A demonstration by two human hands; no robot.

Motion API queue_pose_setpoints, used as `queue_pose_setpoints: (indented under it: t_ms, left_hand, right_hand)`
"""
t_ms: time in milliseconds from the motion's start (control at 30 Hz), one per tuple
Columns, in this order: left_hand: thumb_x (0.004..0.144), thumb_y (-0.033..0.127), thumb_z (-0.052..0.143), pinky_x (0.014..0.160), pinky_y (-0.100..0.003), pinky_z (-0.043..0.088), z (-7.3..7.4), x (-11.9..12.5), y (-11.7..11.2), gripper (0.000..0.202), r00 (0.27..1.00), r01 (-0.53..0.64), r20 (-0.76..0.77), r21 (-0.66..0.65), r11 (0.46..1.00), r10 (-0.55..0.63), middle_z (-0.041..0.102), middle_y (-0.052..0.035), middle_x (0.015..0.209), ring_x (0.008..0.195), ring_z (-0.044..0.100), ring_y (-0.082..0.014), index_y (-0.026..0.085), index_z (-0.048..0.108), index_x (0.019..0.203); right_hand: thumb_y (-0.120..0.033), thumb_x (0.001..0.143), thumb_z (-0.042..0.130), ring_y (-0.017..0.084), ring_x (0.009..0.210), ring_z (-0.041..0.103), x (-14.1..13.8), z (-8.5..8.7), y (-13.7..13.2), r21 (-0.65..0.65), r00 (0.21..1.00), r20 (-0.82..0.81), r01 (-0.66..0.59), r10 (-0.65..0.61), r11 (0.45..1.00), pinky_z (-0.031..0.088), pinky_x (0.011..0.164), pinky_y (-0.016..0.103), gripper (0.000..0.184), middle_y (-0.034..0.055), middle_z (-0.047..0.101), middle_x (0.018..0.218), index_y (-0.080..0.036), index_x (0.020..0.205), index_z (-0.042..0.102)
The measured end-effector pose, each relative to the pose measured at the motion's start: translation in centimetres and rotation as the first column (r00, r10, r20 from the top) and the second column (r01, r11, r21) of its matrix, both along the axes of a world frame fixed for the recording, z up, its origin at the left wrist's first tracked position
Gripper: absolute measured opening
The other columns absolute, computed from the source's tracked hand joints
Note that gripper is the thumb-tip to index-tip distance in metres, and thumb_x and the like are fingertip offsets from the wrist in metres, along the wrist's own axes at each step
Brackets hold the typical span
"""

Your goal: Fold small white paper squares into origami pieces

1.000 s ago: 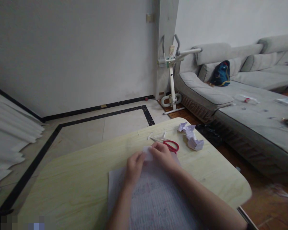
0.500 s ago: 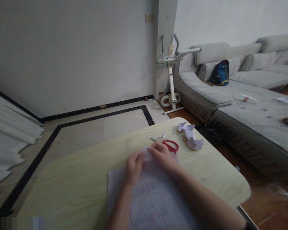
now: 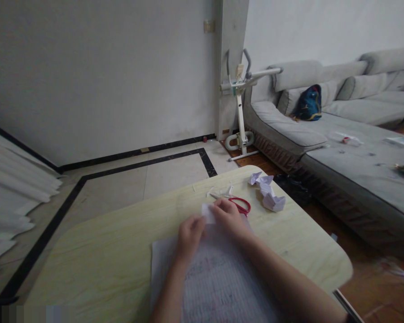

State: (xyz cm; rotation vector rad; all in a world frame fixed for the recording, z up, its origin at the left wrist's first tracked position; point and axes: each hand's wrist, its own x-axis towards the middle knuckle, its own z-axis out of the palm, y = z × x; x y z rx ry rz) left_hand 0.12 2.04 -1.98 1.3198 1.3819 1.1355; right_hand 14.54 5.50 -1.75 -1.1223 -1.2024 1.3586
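A small white piece of paper (image 3: 208,214) is held between my two hands above the table. My left hand (image 3: 190,233) pinches its left edge, fingers curled. On the other side my right hand (image 3: 229,218) has its fingers closed on the right part of the paper. Beneath both forearms lies a large written-on sheet (image 3: 218,287) with ruled lines. Just beyond my right hand are scissors (image 3: 241,205) with red handles, partly hidden by that hand.
Folded white paper shapes (image 3: 268,193) stand near the table's far right corner. Thin paper scraps (image 3: 209,192) lie by the scissor blades. Past the pale wooden table (image 3: 114,251) are a grey sofa (image 3: 350,134) with a blue backpack (image 3: 310,103) and a white exercise machine (image 3: 240,107).
The small paper shows a little more between my hands, and its upright left edge is clearer. My left hand has shifted slightly right; the rest stays in place.
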Motion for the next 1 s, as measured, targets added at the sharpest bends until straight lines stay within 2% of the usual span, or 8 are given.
queue_pose_setpoints:
  t_ms: [267,467,533,667,833,1000]
  left_hand:
    - [0.085,0.042,0.052,0.047,-0.021,0.031,-0.1,-0.1,-0.1,0.039,1.0,0.018,0.017,0.006,1.0,-0.018,0.039,0.0055,0.048,0.047,0.039,-0.01,0.019,0.043,0.054]
    - [0.086,0.039,0.046,0.047,-0.022,0.031,-0.1,0.0,-0.1,0.034,0.999,-0.002,0.043,0.022,1.0,0.001,0.041,0.0055,0.05,0.047,0.04,-0.0102,0.02,0.044,0.058]
    - [0.086,0.04,0.047,0.048,-0.022,0.031,-0.4,0.1,0.1,0.035,0.999,0.035,0.013,0.013,0.999,-0.035,0.04,0.0056,0.049,0.046,0.04,-0.01,0.02,0.044,0.058]
    - [0.087,0.045,0.045,0.047,-0.022,0.03,-0.7,0.1,0.5,0.038,0.999,0.037,0.023,0.008,0.999,-0.037,0.04,0.0059,0.047,0.045,0.038,-0.0096,0.02,0.043,0.058]
    - [0.089,0.047,0.043,0.049,-0.022,0.03,-0.7,0.3,0.4,0.039,0.999,0.043,0.032,0.026,0.999,-0.044,0.039,0.0061,0.048,0.047,0.038,-0.0101,0.02,0.043,0.061]
    - [0.089,0.048,0.042,0.05,-0.023,0.031,-1.0,0.4,0.5,0.038,1.0,0.018,0.002,0.025,1.0,-0.019,0.041,0.0057,0.049,0.049,0.04,-0.0115,0.02,0.045,0.064]
  right_hand:
    - [-0.045,0.079,0.06,0.012,0.05,0.043,0.0,0.1,-0.1,-0.004,0.999,0.039,-0.019,0.019,1.0,0.032,0.047,0.023,0.027,-0.0041,0.048,0.057,-0.022,0.069,0.05]
    - [-0.046,0.079,0.06,0.013,0.051,0.044,0.3,0.6,-0.5,-0.017,0.992,0.066,-0.103,0.104,0.994,0.031,0.047,0.024,0.027,-0.0039,0.049,0.058,-0.023,0.069,0.052]
    - [-0.044,0.079,0.061,0.012,0.049,0.041,0.5,0.4,-0.4,-0.002,0.993,0.059,-0.106,0.106,0.994,0.029,0.046,0.024,0.025,-0.0047,0.047,0.057,-0.022,0.07,0.054]
    - [-0.042,0.079,0.061,0.012,0.047,0.04,0.6,-0.2,0.0,0.014,0.989,0.035,-0.145,0.144,0.989,0.027,0.046,0.024,0.022,-0.0054,0.047,0.055,-0.022,0.07,0.055]
    - [-0.044,0.08,0.06,0.012,0.048,0.04,0.6,-0.6,0.1,-0.012,0.989,0.019,-0.146,0.146,0.989,0.027,0.047,0.024,0.022,-0.0055,0.046,0.055,-0.022,0.076,0.055]
    - [-0.047,0.081,0.058,0.013,0.047,0.041,0.6,-0.3,0.0,-0.03,0.988,0.075,-0.135,0.137,0.99,0.028,0.045,0.024,0.026,-0.0046,0.048,0.055,-0.022,0.075,0.054]
